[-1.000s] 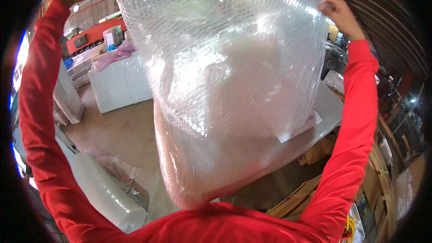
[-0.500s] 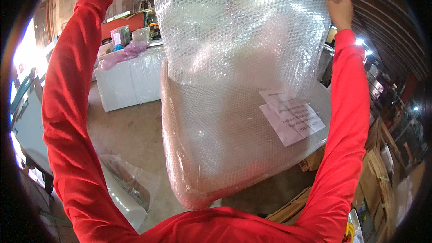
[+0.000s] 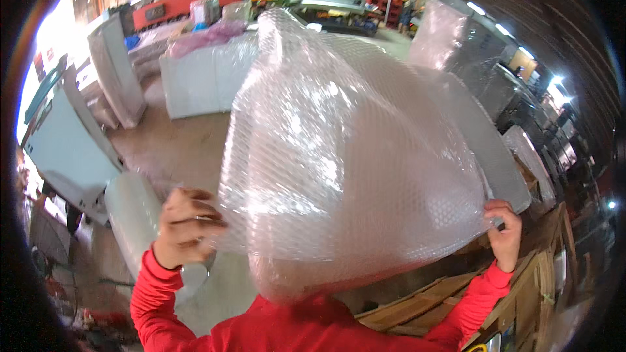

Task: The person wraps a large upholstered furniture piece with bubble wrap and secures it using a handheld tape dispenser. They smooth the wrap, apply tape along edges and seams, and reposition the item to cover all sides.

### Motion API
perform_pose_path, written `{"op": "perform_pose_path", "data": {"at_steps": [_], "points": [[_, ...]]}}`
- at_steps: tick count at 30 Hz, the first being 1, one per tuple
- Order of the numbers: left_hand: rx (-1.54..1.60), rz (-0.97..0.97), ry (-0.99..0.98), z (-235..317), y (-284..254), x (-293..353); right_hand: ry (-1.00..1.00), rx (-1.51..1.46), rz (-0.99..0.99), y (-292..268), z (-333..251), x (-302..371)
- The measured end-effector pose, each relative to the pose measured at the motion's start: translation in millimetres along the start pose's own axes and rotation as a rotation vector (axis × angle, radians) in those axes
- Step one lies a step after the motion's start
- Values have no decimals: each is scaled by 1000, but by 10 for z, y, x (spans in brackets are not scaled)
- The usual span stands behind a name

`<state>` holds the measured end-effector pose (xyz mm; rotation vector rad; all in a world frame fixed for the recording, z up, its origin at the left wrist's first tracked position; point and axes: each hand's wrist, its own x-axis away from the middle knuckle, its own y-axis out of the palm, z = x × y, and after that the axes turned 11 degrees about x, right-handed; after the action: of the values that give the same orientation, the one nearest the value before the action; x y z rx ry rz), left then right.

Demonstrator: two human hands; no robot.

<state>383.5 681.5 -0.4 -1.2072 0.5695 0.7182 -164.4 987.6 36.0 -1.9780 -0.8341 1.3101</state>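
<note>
A sheet of clear bubble wrap (image 3: 293, 150) drapes over the top and near side of a large wrapped package (image 3: 280, 277) in front of me. The sheet bulges and shines, and the package's face is only dimly visible through it. On the left, my left hand (image 3: 186, 228), slightly blurred, has its fingers curled on the sheet's lower left edge. My right hand (image 3: 505, 231) pinches the sheet's lower right corner between thumb and fingers. Both hands are low, at either side of the package.
Left of me stand a roll of wrap (image 3: 134, 212) and a pale blue panel-like unit (image 3: 72, 146). Behind is a white wrapped box (image 3: 202, 85) with pink wrap (image 3: 208, 38) on it. Wooden slats (image 3: 417, 300) lie at the lower right; tall wrapped goods (image 3: 440, 36) stand at the back right.
Both hands have come down from high up, drawing the bubble wrap over the package toward me. The white paper sheets on its face are now hidden. My view has tilted up.
</note>
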Motion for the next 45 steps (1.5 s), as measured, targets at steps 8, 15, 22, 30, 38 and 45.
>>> {"op": "perform_pose_path", "data": {"at_steps": [8, 15, 22, 30, 38, 45], "points": [[410, -530, 201, 487, 818, -214, 88, 561, -117, 449, 200, 15], [579, 296, -512, -803, 549, -639, -371, 53, 149, 692, -1536, 481], [622, 336, -935, -1771, 974, -949, -724, 192, -153, 1786, -2336, 884], [627, 239, -767, -2386, 1039, -1070, -671, 60, -213, 1836, -2236, 1043], [359, 194, -761, -2322, 704, -812, -598, -252, -276, 1575, -2262, 882], [357, 281, -1129, -1725, 554, -643, 134, 246, 377, 985, -418, -572]]}}
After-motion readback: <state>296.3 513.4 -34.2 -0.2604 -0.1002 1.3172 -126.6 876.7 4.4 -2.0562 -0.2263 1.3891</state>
